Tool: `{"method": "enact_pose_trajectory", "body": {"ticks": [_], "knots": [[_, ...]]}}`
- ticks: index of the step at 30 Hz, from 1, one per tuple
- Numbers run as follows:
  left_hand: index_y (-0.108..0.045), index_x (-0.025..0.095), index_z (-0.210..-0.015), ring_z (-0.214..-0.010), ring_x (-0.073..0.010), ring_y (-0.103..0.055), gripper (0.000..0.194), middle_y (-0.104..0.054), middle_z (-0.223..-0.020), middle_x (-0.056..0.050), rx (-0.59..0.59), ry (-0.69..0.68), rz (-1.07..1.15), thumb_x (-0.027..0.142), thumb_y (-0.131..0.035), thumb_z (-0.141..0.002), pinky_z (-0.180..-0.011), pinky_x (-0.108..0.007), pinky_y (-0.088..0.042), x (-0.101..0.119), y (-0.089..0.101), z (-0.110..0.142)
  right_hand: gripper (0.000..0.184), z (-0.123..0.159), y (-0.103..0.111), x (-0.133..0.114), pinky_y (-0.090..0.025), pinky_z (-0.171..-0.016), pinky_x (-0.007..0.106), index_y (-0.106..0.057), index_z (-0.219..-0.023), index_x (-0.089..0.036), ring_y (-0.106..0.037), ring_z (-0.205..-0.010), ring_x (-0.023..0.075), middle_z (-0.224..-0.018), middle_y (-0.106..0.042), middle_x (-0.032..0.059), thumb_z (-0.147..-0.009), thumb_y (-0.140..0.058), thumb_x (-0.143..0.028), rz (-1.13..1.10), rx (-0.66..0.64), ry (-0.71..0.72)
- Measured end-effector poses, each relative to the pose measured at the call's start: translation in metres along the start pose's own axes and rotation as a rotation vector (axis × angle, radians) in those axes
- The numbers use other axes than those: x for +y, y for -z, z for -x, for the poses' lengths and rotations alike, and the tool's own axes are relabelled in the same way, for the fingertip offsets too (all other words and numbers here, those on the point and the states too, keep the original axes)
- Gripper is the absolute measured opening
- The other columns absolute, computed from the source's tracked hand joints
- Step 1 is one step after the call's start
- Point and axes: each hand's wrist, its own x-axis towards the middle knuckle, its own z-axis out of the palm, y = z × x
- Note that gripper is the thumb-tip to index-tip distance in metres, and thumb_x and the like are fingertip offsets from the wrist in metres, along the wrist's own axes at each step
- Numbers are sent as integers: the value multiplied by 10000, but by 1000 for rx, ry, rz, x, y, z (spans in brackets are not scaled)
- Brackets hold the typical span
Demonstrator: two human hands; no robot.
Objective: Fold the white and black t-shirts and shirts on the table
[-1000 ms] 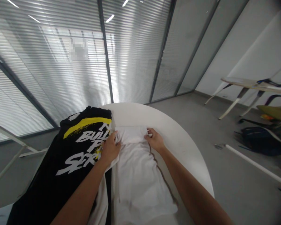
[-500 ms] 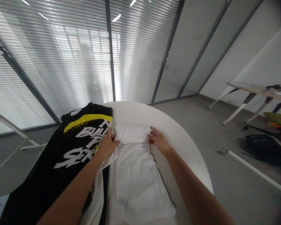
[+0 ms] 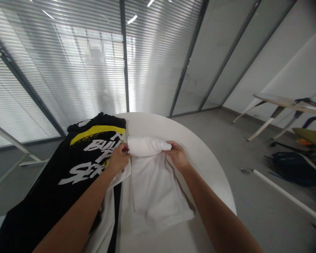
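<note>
A white garment (image 3: pixel 154 182) lies lengthwise on a round white table (image 3: pixel 200 154). Its far end is rolled into a thick tube (image 3: pixel 144 146). My left hand (image 3: pixel 119 159) pinches the roll's left end with closed fingers. My right hand (image 3: pixel 176 154) grips the roll's right end, fingers curled round the cloth. The near part of the garment is lifted off the table and hangs slack below the roll. A black T-shirt (image 3: pixel 68 175) with a yellow stripe and white lettering lies spread just left of my left hand.
Glass walls with blinds (image 3: pixel 94 59) stand behind the table. A second table (image 3: pixel 284 103) is at the far right, with a dark bag (image 3: pixel 292 163) and a white pole (image 3: pixel 287 195) on the grey floor. A white frame leg (image 3: pixel 7 137) slants at the left.
Both hands have rolled the garment's far end from a flat fold into a thicker tube. The near part has drawn up toward the roll and lifted from the table.
</note>
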Motion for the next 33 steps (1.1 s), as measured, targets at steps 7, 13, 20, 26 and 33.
{"method": "enact_pose_trajectory", "body": {"ticks": [7, 13, 20, 26, 33], "knots": [[-586, 193, -830, -763, -167, -580, 170, -634, -828, -15, 83, -24, 32, 138, -513, -686, -729, -308, -474, 0, -1, -1, 194, -3, 2, -7, -488, -675, 316, -490, -693, -219, -562, -727, 192, -769, -578, 73, -734, -355, -353, 67, 77, 6], [-571, 207, -782, -776, -154, -575, 109, -616, -802, 4, 57, -59, 137, 182, -492, -712, -758, -282, -461, 5, 1, 6, 296, -4, 6, -10, -444, -613, 278, -374, -530, -229, -504, -650, 164, -625, -485, 38, -763, -408, -407, 218, 156, 75], [-602, 224, -1151, -915, -177, -592, 404, -647, -1037, -32, -120, -83, 99, 415, -324, -929, -837, -307, -458, 11, 1, 18, 180, -3, 19, -13, -381, -564, 259, -617, -734, -201, -499, -591, 152, -592, -546, -9, -720, -499, -336, 647, 194, 81], [-562, 310, -1313, -792, -158, -572, 494, -552, -1063, -36, -274, -165, -178, 412, -550, -830, -799, -316, -462, 11, 2, 20, 219, 4, 11, -18, -400, -643, 271, -663, -910, -227, -588, -682, 171, -761, -671, 23, -771, -502, -278, 989, 174, -47], [-608, 220, -1264, -1000, -221, -561, 429, -579, -1051, -96, -234, -256, -376, 229, -425, -876, -941, -367, -412, 0, -8, 19, 261, 8, 6, -20, -416, -707, 302, -696, -942, -254, -630, -847, 222, -953, -712, 70, -861, -508, -416, 1192, 48, -93]]}}
